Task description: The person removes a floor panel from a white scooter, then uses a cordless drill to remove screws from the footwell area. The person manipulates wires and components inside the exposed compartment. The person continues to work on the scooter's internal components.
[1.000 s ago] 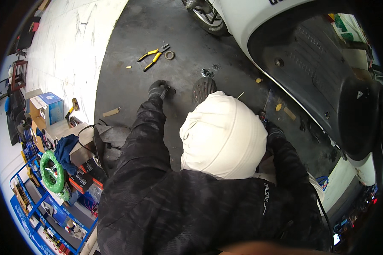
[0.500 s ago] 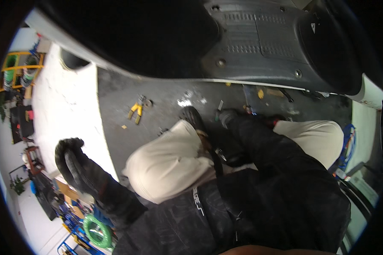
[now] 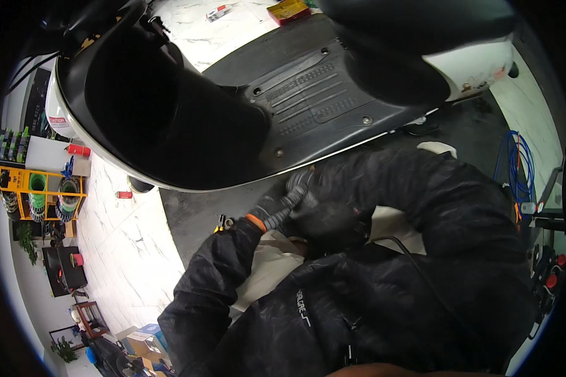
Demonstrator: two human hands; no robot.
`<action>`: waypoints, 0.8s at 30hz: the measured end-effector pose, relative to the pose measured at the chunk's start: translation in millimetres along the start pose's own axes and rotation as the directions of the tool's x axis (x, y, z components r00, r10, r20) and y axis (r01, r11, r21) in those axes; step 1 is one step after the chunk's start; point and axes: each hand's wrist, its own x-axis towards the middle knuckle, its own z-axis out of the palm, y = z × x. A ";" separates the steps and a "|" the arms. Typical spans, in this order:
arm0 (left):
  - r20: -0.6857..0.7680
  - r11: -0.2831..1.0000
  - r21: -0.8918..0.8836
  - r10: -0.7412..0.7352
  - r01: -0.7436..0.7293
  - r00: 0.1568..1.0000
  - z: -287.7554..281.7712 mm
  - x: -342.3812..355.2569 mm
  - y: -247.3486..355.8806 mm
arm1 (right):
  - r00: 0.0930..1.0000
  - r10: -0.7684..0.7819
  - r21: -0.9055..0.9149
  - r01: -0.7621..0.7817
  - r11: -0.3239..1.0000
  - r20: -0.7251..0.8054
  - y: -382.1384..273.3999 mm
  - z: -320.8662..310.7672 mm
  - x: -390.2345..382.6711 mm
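My left hand (image 3: pixel 279 210), in a grey-and-black glove with an orange cuff, meets my gloved right hand (image 3: pixel 300 181) before my body. The fingers of both look curled in; motion blur and the overlapping hands hide anything between them. They are just below the near edge of a scooter's black footboard (image 3: pixel 314 100), which has bolts and ribbed strips. Beside my left wrist, on the dark mat (image 3: pixel 192 213), the ends of yellow-handled pliers (image 3: pixel 219 224) and a small round roll (image 3: pixel 229 222) show; my sleeve covers the rest.
The scooter's front shield (image 3: pixel 157 125) curves to the left; its seat (image 3: pixel 415 31) is at the upper right. Blue hose (image 3: pixel 521 166) lies coiled on the right. A red can (image 3: pixel 124 195) and yellow rack (image 3: pixel 41 201) stand left. Beyond the scooter is a red-and-yellow tray (image 3: pixel 288 11).
My left hand has come from the far left to meet my right hand, which has drawn up from the floor. The view has shifted, showing more of the scooter.
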 end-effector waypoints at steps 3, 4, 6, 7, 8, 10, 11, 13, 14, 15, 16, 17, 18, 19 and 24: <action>-0.076 0.910 -0.380 0.149 -0.167 0.986 -15.0 25.1 39.3 | 0.968 0.094 0.083 -0.077 0.994 -0.231 -7.7 -51.0 -59.4; 0.103 0.879 -0.467 0.165 -0.099 0.981 -21.5 36.9 51.3 | 0.939 0.180 0.102 -0.157 0.982 -0.291 -8.5 -57.0 -72.3; 0.064 0.903 -0.364 0.268 -0.227 0.961 -16.9 51.2 67.5 | 0.844 0.278 0.162 -0.228 0.960 -0.460 -2.3 -59.8 -90.6; 0.028 0.881 -0.317 0.379 -0.352 0.925 -13.5 59.4 71.8 | 0.806 0.298 0.177 -0.240 0.955 -0.511 2.3 -57.1 -95.5; 0.071 0.903 -0.375 0.254 -0.210 0.965 -14.3 71.3 73.9 | 0.766 0.300 0.177 -0.242 0.954 -0.568 7.0 -52.8 -97.7; -0.067 0.941 -0.154 0.294 -0.301 0.954 -13.2 94.4 70.7 | 0.721 0.326 0.143 -0.305 0.942 -0.611 18.4 -42.6 -101.0; -0.106 0.960 -0.118 0.240 -0.252 0.965 -14.4 108.1 66.5 | 0.706 0.327 0.138 -0.313 0.940 -0.628 24.6 -37.0 -104.3; -0.271 0.937 0.200 0.335 -0.288 0.902 -21.5 142.4 56.9 | 0.688 0.377 0.142 -0.374 0.917 -0.620 36.0 -28.4 -111.2; -0.343 0.968 0.137 0.245 -0.210 0.907 -23.5 156.9 49.7 | 0.728 0.360 0.030 -0.423 0.905 -0.583 40.9 -25.2 -115.3; -0.355 0.980 -0.032 0.174 -0.198 0.918 -25.7 171.3 42.4 | 0.778 0.340 -0.010 -0.406 0.914 -0.529 45.2 -22.3 -119.7; -0.354 0.963 -0.201 0.100 -0.181 0.930 -26.3 183.4 33.7 | 0.817 0.278 -0.062 -0.355 0.933 -0.505 48.1 -18.4 -125.3; -0.336 0.916 -0.364 0.039 -0.169 0.941 -26.0 194.9 25.5 | 0.862 0.262 -0.112 -0.340 0.934 -0.435 50.2 -15.3 -128.7; -0.361 0.909 -0.354 0.084 -0.220 0.929 -25.8 204.7 17.2 | 0.898 0.252 -0.049 -0.289 0.956 -0.361 52.7 -12.3 -135.3; -0.354 0.911 -0.352 0.081 -0.213 0.932 -25.0 213.5 9.5 | 0.910 0.267 -0.032 -0.291 0.956 -0.317 53.9 -10.7 -137.3; -0.311 0.933 -0.333 0.028 -0.136 0.950 -19.3 243.6 -14.0 | 0.911 0.355 0.030 -0.357 0.934 -0.210 65.9 -12.6 -150.3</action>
